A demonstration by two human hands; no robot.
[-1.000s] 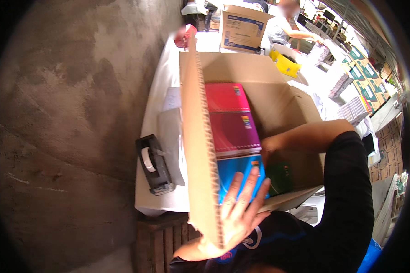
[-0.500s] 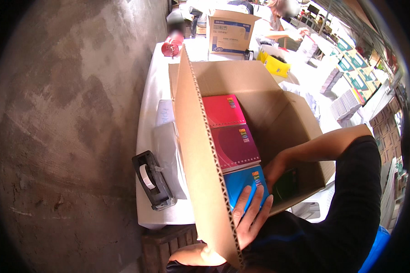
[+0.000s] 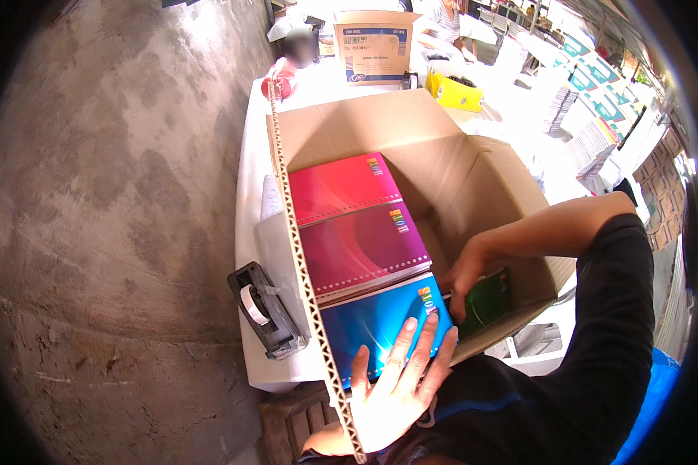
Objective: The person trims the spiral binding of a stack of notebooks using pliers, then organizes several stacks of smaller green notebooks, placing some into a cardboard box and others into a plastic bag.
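Observation:
An open cardboard box (image 3: 512,174) holds a row of spiral-edged notebooks along its left side: a red notebook (image 3: 341,186), a purple notebook (image 3: 357,246) and, nearest me, a blue notebook (image 3: 364,318). My left hand (image 3: 399,380) lies on the near part of the blue notebook with its fingers spread. Inside the box, my right hand (image 3: 467,271) reaches down beside the blue notebook. Its fingers point downward and thumb and fingers stand apart, with the tips partly hidden. They are at the left edge of a green notebook (image 3: 485,301) lying lower down.
Left of the box, a black tape dispenser (image 3: 265,310) stands on the white table (image 3: 267,372), beside a rough wall (image 3: 132,194). Beyond are another carton (image 3: 376,54), a red object (image 3: 281,80), a yellow container (image 3: 457,93) and paper stacks (image 3: 593,147). A person (image 3: 446,27) is at the back.
The near-left flap has swung outward, showing more of the notebooks. My left hand's fingers have spread on the blue notebook. My right hand has shifted slightly, and more of the green notebook shows.

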